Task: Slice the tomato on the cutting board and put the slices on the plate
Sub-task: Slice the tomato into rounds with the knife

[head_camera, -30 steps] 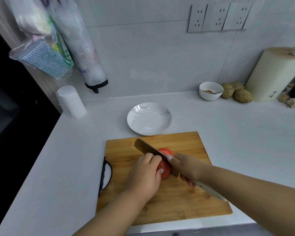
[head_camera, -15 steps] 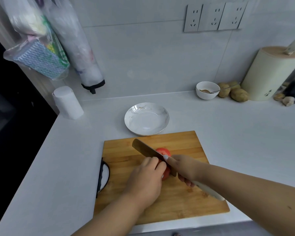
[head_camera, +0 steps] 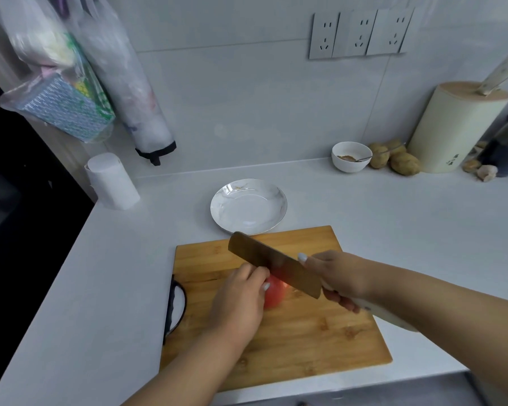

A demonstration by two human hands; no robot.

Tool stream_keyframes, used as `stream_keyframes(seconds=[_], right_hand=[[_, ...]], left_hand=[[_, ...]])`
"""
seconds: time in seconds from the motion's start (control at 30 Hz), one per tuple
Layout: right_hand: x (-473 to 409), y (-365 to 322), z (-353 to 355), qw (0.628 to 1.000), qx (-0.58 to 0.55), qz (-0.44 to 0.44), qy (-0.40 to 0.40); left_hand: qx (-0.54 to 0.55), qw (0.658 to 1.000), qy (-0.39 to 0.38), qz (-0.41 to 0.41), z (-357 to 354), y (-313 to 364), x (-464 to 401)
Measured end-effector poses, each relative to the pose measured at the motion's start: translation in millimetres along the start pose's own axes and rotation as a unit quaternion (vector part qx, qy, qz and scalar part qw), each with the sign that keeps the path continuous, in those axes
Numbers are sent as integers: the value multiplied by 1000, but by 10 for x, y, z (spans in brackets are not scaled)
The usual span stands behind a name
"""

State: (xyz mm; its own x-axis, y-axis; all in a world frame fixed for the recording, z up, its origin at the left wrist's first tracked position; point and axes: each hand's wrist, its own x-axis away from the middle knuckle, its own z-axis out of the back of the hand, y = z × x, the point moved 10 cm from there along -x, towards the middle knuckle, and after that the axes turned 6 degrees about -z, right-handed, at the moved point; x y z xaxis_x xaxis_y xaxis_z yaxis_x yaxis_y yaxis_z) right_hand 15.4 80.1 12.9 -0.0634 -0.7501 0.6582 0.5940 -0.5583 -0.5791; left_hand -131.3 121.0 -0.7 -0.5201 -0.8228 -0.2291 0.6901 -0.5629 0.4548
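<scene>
On the board [head_camera: 305, 341], near its middle, we see the tomato [head_camera: 274, 294], red and blurred, mostly hidden under our left hand [head_camera: 241, 300]. That hand curls over the tomato's left side, fingers bent down onto it, thumbnail showing at the cut side; we judge this grip pins the fruit so it cannot roll and keeps the fingertips tucked back from the edge.

Our right hand [head_camera: 335, 276] is clenched round the pale handle of the knife [head_camera: 273, 263], forefinger laid forward along the blade's back, probably to steer it. The broad blade runs from the hand up and left, over the tomato's right side. Whether the edge touches the flesh we cannot tell: blade and motion blur hide the contact.

No loose slice is plainly visible; the blade hides the board just right of the tomato.

The plate [head_camera: 248, 221] sits on the counter just beyond the board's far edge, holding nothing. We judge it is placed close so slices travel a short way.

Step in hand, by our reading: slicing, early in the task. Risk: left fingers lie close to the blade.
</scene>
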Motion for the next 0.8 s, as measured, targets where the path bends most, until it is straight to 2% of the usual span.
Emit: stream_keyframes(seconds=[0.5,0.8], right_hand=[[227,148,90,999,26,-18,9],[-46,-123,-82,999,32,-3,-5]], left_hand=[[-6,1000,-19,19,-12,-30,-19],[-5,1000,-9,7,-17,-19,-13]])
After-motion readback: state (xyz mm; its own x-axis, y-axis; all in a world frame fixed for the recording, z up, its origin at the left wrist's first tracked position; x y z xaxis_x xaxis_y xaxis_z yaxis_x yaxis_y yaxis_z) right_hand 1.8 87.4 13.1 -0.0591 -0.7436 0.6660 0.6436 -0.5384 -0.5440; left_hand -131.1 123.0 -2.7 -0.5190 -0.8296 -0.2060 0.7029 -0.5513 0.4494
